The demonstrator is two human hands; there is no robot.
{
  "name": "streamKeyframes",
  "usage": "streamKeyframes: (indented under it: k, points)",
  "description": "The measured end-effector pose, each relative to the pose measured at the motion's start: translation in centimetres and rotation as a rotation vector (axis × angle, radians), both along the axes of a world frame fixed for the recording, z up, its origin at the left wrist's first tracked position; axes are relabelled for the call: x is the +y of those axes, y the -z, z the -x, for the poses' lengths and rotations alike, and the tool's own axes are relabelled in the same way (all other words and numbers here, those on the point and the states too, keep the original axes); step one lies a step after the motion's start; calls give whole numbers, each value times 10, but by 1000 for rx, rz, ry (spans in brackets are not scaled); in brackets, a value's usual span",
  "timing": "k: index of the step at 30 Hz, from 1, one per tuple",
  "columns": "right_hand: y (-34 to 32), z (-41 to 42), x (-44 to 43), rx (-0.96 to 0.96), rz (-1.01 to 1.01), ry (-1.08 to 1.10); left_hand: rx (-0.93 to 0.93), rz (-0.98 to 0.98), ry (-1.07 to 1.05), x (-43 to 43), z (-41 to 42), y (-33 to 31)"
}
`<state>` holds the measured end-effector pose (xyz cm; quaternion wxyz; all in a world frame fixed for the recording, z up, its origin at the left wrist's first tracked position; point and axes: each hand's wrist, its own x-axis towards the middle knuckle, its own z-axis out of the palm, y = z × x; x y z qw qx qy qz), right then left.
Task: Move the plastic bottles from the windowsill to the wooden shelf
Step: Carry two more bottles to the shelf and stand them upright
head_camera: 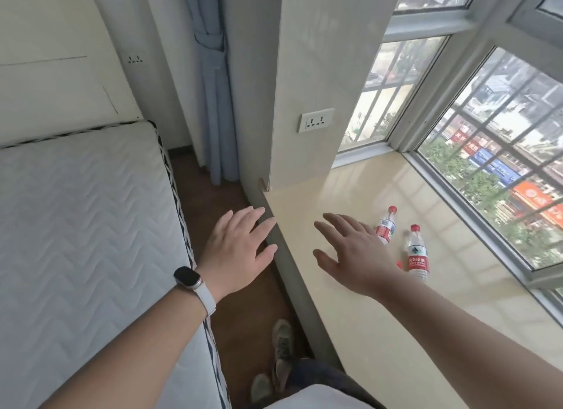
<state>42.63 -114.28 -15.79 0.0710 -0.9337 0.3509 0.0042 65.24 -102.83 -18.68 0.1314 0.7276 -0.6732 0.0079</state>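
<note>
Two clear plastic bottles with red caps and red labels stand on the cream windowsill (380,332). The nearer bottle (416,253) is upright just right of my right hand; the farther bottle (386,226) is partly hidden behind my fingers. A small red bit shows beside my wrist, perhaps another bottle; I cannot tell. My right hand (353,253) hovers open over the sill, fingers spread, holding nothing. My left hand (237,250), with a watch on the wrist, is open above the floor gap at the sill's edge. No wooden shelf is in view.
A white quilted mattress (85,226) fills the left side. A narrow strip of brown floor (237,317) runs between bed and sill, with my shoes on it. A wall pillar with a socket (315,119) and a blue curtain (213,104) stand ahead; barred windows lie to the right.
</note>
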Motion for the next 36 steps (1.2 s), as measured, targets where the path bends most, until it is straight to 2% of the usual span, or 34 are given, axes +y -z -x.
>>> streamKeyframes:
  k: [9, 21, 29, 36]
  points:
    - [33, -12, -74, -45, -76, 78, -63, -82, 71, -83, -15, 6]
    - [53, 23, -189, -150, -112, 314, -169, -66, 330, -247, 10, -15]
    - [60, 68, -206, -164, -132, 541, -165, -103, 564, -322, 53, -4]
    - [76, 106, -185, -165, -160, 829, -109, -173, 852, -375, 96, 31]
